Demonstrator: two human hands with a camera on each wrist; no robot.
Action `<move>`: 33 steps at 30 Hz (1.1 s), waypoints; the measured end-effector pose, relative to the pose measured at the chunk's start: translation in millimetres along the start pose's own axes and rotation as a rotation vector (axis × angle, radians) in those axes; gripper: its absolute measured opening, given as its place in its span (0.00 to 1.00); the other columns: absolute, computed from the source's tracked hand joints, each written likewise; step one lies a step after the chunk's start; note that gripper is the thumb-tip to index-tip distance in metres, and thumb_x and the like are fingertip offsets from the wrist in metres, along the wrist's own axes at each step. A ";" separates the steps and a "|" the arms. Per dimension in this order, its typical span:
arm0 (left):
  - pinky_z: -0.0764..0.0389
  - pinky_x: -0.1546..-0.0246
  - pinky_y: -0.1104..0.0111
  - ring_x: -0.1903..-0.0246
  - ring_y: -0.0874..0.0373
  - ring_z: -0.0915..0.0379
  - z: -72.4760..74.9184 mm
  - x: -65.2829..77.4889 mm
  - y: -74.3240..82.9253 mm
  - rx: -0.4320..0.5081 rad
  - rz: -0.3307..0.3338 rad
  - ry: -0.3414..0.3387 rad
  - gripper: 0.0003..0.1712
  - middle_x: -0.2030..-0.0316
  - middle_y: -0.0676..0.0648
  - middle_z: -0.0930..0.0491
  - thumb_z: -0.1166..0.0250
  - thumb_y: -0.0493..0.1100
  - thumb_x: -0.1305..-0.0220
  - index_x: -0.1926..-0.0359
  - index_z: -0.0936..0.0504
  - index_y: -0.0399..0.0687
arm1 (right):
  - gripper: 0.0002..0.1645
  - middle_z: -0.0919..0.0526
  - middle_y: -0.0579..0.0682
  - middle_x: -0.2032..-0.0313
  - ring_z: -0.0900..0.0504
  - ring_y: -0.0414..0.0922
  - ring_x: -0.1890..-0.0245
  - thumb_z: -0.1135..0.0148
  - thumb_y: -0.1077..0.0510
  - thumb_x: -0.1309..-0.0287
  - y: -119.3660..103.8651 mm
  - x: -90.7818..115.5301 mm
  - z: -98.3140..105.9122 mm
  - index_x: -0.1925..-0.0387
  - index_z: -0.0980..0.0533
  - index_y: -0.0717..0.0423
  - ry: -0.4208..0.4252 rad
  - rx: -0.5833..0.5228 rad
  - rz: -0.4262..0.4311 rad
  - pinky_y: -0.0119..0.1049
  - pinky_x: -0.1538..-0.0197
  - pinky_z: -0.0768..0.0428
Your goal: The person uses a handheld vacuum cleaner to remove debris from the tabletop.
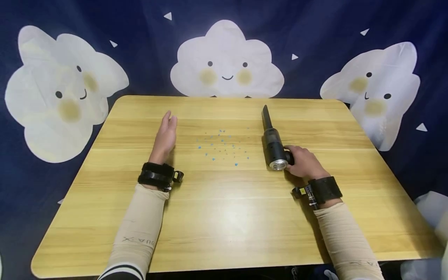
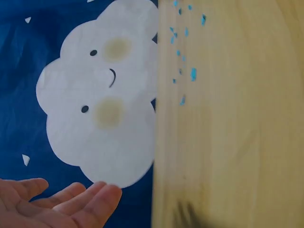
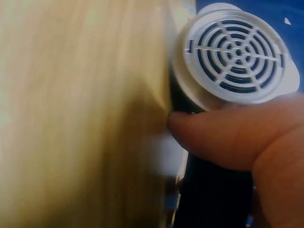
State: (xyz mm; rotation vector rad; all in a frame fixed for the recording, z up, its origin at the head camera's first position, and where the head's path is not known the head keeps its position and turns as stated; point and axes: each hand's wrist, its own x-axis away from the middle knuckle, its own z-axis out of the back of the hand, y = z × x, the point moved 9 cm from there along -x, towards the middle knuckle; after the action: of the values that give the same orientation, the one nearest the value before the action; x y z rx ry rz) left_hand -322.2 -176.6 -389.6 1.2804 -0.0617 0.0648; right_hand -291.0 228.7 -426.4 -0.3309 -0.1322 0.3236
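Note:
My right hand (image 1: 305,161) grips the handle of a black handheld vacuum cleaner (image 1: 274,144) on the right side of the table. Its narrow nozzle (image 1: 267,116) points toward the far edge, and its silver vented end (image 3: 237,52) faces back toward me, with my thumb (image 3: 213,135) lying just beside it in the right wrist view. To the left, my left hand (image 1: 165,136) is held edge-on with straight fingers and nothing in it. Small blue scraps (image 1: 222,140) lie scattered on the wood between the two hands, along with tinier dark specks.
The light wooden table (image 1: 224,217) has rounded corners. A dark blue curtain with white smiling clouds (image 1: 227,58) hangs behind and beside it. Both wrists wear black straps (image 1: 156,175) with small cameras.

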 end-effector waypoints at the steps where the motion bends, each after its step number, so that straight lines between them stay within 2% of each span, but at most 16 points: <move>1: 0.53 0.31 0.44 0.29 0.44 0.59 -2.7 -2.1 -0.8 0.037 0.004 -0.020 0.38 0.25 0.45 0.64 0.68 0.68 0.30 0.26 0.68 0.64 | 0.36 0.24 0.69 0.49 0.25 0.64 0.54 0.36 0.60 0.50 1.2 0.2 1.0 0.39 0.35 0.64 0.015 0.007 -0.002 0.62 0.52 0.25; 6: 0.50 0.31 0.46 0.30 0.39 0.58 -15.7 -9.1 -5.2 0.182 0.033 -0.111 0.40 0.25 0.44 0.69 0.68 0.68 0.30 0.27 0.71 0.62 | 0.30 0.21 0.67 0.55 0.23 0.62 0.59 0.35 0.59 0.51 7.4 2.0 4.8 0.45 0.31 0.64 0.047 0.030 -0.027 0.60 0.58 0.24; 9: 0.49 0.31 0.46 0.31 0.39 0.57 -18.5 -10.6 -7.5 0.206 0.047 -0.127 0.40 0.25 0.41 0.66 0.68 0.68 0.30 0.27 0.71 0.60 | 0.31 0.22 0.67 0.54 0.23 0.62 0.58 0.35 0.58 0.50 9.2 2.0 5.8 0.45 0.32 0.64 0.053 0.028 -0.031 0.60 0.57 0.24; 13: 0.49 0.31 0.46 0.31 0.38 0.57 -20.6 -10.6 -9.5 0.220 0.055 -0.142 0.41 0.26 0.36 0.64 0.69 0.67 0.29 0.26 0.70 0.55 | 0.30 0.22 0.67 0.54 0.23 0.61 0.57 0.37 0.58 0.47 9.3 2.0 7.5 0.44 0.33 0.65 0.076 -0.028 -0.017 0.59 0.55 0.24; 18: 0.47 0.31 0.46 0.31 0.37 0.56 -22.3 -10.3 -13.4 0.219 0.065 -0.146 0.41 0.27 0.34 0.63 0.69 0.67 0.29 0.26 0.68 0.52 | 0.28 0.21 0.68 0.58 0.23 0.60 0.60 0.37 0.61 0.46 5.5 3.5 15.6 0.46 0.33 0.68 0.183 -0.179 0.032 0.58 0.56 0.24; 23: 0.46 0.31 0.48 0.31 0.37 0.58 -24.0 -8.9 -18.3 0.212 0.069 -0.150 0.39 0.26 0.35 0.64 0.69 0.63 0.27 0.26 0.68 0.51 | 0.27 0.21 0.67 0.61 0.24 0.59 0.64 0.35 0.65 0.51 -2.9 1.3 34.1 0.48 0.32 0.68 0.352 -0.327 0.064 0.55 0.60 0.26; 26: 0.45 0.31 0.49 0.31 0.37 0.58 -24.8 -7.7 -21.3 0.218 0.072 -0.152 0.39 0.27 0.34 0.65 0.68 0.64 0.27 0.26 0.69 0.51 | 0.26 0.21 0.66 0.64 0.24 0.56 0.65 0.33 0.66 0.55 -9.1 -1.5 48.0 0.51 0.30 0.69 0.457 -0.425 0.046 0.52 0.61 0.26; 30: 0.44 0.32 0.49 0.32 0.36 0.56 -27.7 -5.2 -28.0 0.266 0.102 -0.164 0.42 0.28 0.30 0.66 0.68 0.66 0.28 0.27 0.72 0.51 | 0.23 0.22 0.58 0.68 0.25 0.48 0.68 0.33 0.68 0.54 -14.4 -4.7 61.1 0.54 0.28 0.67 0.556 -0.618 0.001 0.41 0.62 0.25; 33: 0.43 0.32 0.49 0.32 0.36 0.55 -30.4 -3.3 -33.6 0.321 0.138 -0.177 0.42 0.28 0.28 0.66 0.68 0.67 0.29 0.27 0.73 0.51 | 0.21 0.25 0.52 0.72 0.26 0.43 0.74 0.34 0.70 0.53 -22.7 -6.3 67.2 0.55 0.28 0.63 0.579 -0.798 0.035 0.33 0.70 0.26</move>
State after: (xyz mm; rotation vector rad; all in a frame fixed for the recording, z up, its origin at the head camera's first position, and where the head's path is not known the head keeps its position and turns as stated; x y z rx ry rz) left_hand -322.4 -157.0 -430.7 1.5992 -0.3014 0.0823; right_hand -302.4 226.3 -356.1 -1.2014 0.3285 0.1854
